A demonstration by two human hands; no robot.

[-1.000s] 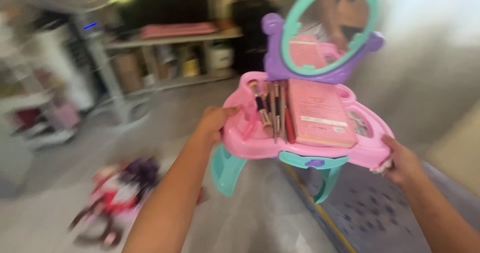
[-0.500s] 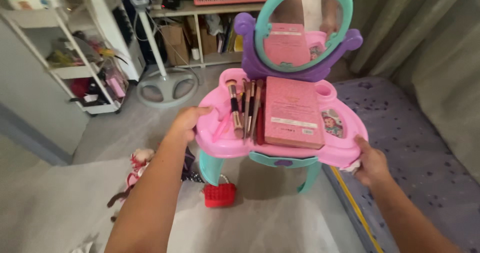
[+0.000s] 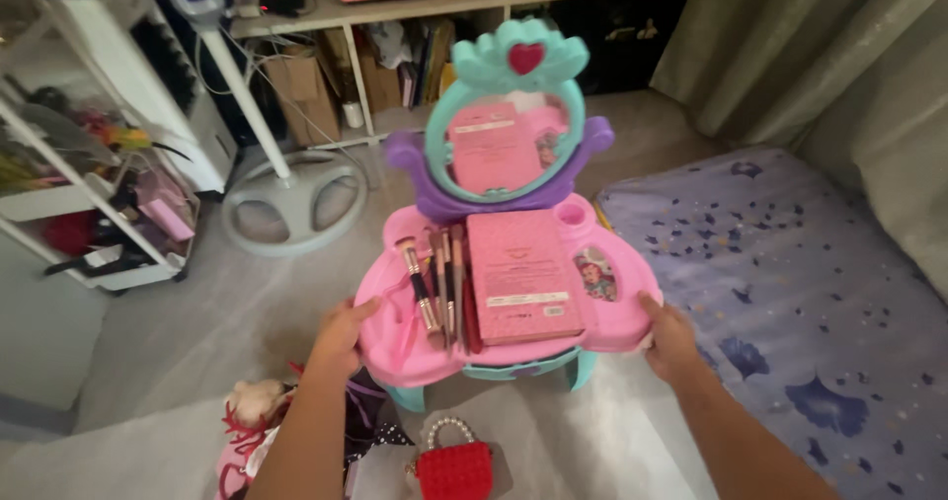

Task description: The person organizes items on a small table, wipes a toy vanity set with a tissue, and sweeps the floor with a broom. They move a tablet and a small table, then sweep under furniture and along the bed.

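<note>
Toy vanity table [image 3: 513, 347], pink plastic with an oval mirror [image 3: 499, 150], stood at frame centre. The left hand [image 3: 341, 337] and right hand [image 3: 670, 342] each clasped a tabletop edge. It was probably light and rigid, but the loose makeup brushes [image 3: 434, 283] and flat pink box [image 3: 518, 275] could slide, favouring level, two-sided edge holds.

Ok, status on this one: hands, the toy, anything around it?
Left hand and right hand grip opposite edges of pink toy vanity. Brushes and pink box lie on top. Red purse on floor below.
</note>
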